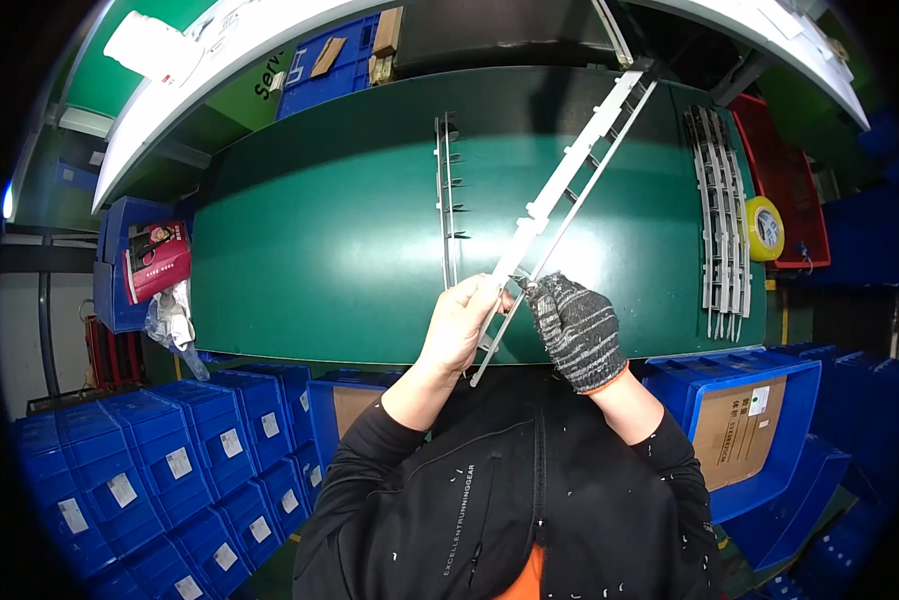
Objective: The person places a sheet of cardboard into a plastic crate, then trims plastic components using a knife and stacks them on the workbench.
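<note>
A long, narrow ladder-like rail frame (570, 165), white and metallic with short crosspieces, slants from above my lap toward the far right of the table. My bare left hand (465, 322) is closed around its near end. My right hand (577, 332), in a dark striped knitted glove, is closed at the frame's right-hand rail, fingertips pinching near a crosspiece. Whether a small part is between those fingertips I cannot tell. A second, thinner rail with dark cross tabs (446, 190) lies lengthwise on the green table (310, 220), its near end behind my left hand.
Several similar rail frames (720, 220) lie side by side at the right, beside a yellow tape roll (765, 228) and a red bin (805, 225). Blue crates (150, 460) are stacked at the near left. Another blue crate (805, 400) holds cardboard. A white shelf edge (240, 75) overhangs the far side.
</note>
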The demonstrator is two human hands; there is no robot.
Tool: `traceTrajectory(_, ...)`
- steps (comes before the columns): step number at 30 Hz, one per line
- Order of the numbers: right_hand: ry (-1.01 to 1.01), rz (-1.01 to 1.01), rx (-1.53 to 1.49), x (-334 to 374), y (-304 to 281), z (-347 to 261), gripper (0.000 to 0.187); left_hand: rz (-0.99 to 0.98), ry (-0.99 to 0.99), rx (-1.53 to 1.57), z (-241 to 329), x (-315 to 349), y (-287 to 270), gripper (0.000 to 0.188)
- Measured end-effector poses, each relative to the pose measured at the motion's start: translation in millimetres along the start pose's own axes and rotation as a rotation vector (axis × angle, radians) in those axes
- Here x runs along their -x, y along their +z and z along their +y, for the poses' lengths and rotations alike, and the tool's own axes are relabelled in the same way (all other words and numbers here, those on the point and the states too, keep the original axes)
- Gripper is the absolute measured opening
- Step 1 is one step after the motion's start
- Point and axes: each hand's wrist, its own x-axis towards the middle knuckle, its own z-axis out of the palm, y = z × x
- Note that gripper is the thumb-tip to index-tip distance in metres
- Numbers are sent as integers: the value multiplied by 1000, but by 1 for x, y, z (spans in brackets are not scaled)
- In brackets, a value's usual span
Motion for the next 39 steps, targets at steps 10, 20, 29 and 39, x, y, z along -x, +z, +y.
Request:
traceTrajectory(10,522,-524,-1441,8,-19,-1,29,199,542,-936,-13,-7,-5,13)
traceTrajectory(20,591,-103,-173,6,65,65,45,-54,153,-1283,-64,4,9,42)
traceTrajectory(29,580,-101,29,27,97,114,34,417,104,-1352,-84,-7,-84,51)
traceTrajectory(39,796,-151,-1114,3,46,52,18,118,-100,-129,-16,-11,-57,38)
